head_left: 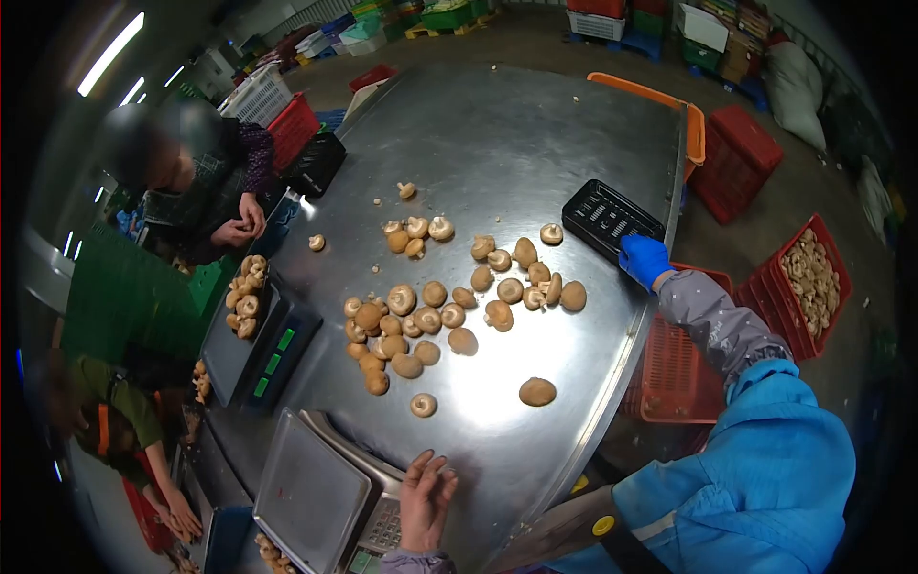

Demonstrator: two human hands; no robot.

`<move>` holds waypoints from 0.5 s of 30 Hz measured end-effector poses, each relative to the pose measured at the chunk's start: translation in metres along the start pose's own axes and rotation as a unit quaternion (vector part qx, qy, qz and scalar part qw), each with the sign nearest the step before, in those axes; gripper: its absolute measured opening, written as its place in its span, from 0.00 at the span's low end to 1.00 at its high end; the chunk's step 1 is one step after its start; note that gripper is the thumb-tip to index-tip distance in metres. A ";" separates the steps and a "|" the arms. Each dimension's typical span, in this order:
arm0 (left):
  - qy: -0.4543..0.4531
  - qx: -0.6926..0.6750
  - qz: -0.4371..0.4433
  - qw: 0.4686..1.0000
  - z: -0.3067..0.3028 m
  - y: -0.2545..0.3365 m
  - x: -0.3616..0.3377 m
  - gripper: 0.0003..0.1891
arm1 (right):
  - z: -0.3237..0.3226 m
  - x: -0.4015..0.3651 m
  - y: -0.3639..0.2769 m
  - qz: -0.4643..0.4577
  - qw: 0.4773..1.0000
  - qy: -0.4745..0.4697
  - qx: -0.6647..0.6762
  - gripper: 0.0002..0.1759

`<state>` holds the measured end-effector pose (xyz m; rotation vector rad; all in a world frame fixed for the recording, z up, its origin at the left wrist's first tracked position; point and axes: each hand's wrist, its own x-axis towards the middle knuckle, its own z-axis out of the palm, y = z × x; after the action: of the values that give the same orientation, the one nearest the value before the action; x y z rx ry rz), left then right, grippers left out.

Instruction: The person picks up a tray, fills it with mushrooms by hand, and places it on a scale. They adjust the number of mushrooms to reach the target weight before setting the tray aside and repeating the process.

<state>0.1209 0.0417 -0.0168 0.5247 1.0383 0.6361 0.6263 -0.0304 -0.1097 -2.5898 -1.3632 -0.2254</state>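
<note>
My right hand (644,260), in a blue glove, grips the near edge of a black plastic tray (595,212) at the right side of the metal table (497,143). No mushrooms show in the tray. My left hand (427,493) is bare and holds nothing, its fingers loosely bent and apart, beside a scale with a bare platform (311,493). Between my hands and farther left, many brown mushrooms (402,299) lie scattered and clustered on the table. A single mushroom (537,391) lies nearer to me, apart from the others.
At the left, a person (186,177) faces a second scale (273,349) bearing mushrooms (247,306). Another person's hands (177,514) are at the lower left. Red crates (674,373) stand below the table's right edge; one farther right holds mushrooms (811,277).
</note>
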 end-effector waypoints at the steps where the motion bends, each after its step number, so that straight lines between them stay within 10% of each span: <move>1: -0.009 0.007 -0.019 1.000 0.004 -0.006 0.002 0.15 | -0.003 0.002 -0.002 0.017 0.999 0.029 -0.001 0.06; 5: -0.071 0.010 -0.075 0.995 0.025 -0.023 0.000 0.22 | -0.063 0.000 -0.048 -0.037 0.990 0.110 0.078 0.06; 10: -0.224 -0.018 -0.168 0.960 0.053 -0.026 -0.024 0.32 | -0.140 -0.072 -0.134 -0.296 0.896 -0.239 0.230 0.06; 15: -0.170 -0.158 -0.312 0.921 0.036 -0.053 -0.025 0.25 | -0.126 -0.138 -0.149 -0.486 0.767 -0.363 0.206 0.08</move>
<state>0.1568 -0.0167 -0.0222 0.0000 0.6933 0.1248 0.4204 -0.0894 -0.0033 -1.3826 -2.5339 0.9275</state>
